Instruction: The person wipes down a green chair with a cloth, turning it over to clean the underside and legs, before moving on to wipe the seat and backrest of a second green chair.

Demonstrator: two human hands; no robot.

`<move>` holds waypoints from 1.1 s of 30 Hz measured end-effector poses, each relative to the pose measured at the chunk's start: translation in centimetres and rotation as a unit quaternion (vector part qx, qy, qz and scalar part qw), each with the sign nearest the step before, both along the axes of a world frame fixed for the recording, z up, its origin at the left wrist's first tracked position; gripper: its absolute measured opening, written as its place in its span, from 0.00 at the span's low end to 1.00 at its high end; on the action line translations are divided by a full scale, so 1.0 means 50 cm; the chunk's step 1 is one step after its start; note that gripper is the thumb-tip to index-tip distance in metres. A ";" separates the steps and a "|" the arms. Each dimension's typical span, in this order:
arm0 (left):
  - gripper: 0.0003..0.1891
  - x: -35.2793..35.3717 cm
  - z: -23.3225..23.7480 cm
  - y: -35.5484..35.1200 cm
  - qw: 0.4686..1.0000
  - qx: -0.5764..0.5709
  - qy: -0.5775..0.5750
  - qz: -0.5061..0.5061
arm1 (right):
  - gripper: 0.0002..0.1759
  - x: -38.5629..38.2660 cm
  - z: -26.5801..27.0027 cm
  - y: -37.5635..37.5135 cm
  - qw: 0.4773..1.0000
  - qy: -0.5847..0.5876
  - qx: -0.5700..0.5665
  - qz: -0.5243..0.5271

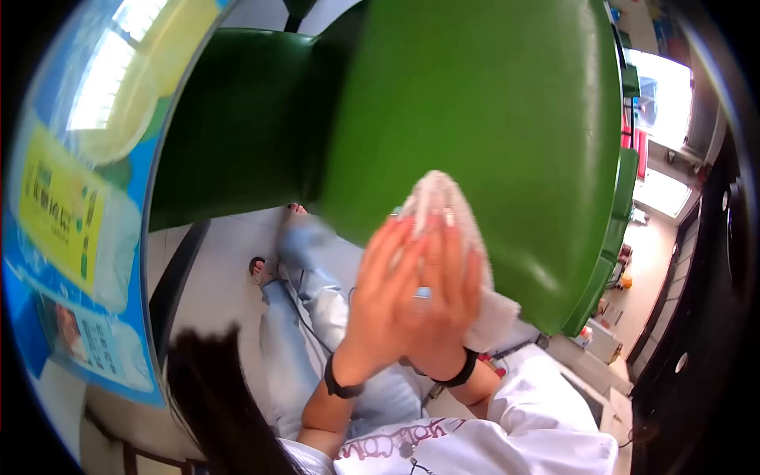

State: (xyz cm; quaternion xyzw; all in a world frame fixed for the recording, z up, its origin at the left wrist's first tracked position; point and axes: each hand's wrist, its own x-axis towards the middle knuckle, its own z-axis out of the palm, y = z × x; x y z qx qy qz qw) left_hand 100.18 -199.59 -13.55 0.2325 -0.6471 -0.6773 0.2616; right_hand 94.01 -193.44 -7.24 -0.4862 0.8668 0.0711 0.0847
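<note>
A pale cloth (pixel 436 190) lies bunched against the smooth green backrest (pixel 483 95) of a padded chair. My left hand (pixel 384 293) and my right hand (pixel 451 285) overlap on top of it, fingers pointing away from me and close together, holding the cloth to the green surface. A ring with a light blue face shows where the hands cross. Loose cloth sticks out past the right hand's outer side. Each wrist wears a black band. The fingertips are slightly blurred, and the palms are hidden.
The chair's green seat (pixel 237 119) extends to the left. A blue and yellow printed panel with a clear cover (pixel 79 214) stands close at far left. More green seats (pixel 621 190) line the right side. Below are a pale tiled floor (pixel 229 293) and my legs in light jeans (pixel 285 340).
</note>
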 end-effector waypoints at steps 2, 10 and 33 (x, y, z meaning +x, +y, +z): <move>0.37 0.001 -0.032 -0.013 0.995 0.093 -0.028 0.010 | 0.30 0.000 -0.046 -0.018 1.000 0.005 0.016 0.013; 0.28 0.048 -0.255 -0.039 0.971 0.214 -0.052 0.091 | 0.32 0.049 -0.277 -0.109 0.930 0.154 0.289 0.166; 0.30 -0.126 0.110 -0.044 0.992 -0.069 0.080 -0.072 | 0.29 -0.103 0.036 -0.124 0.990 0.083 -0.096 -0.062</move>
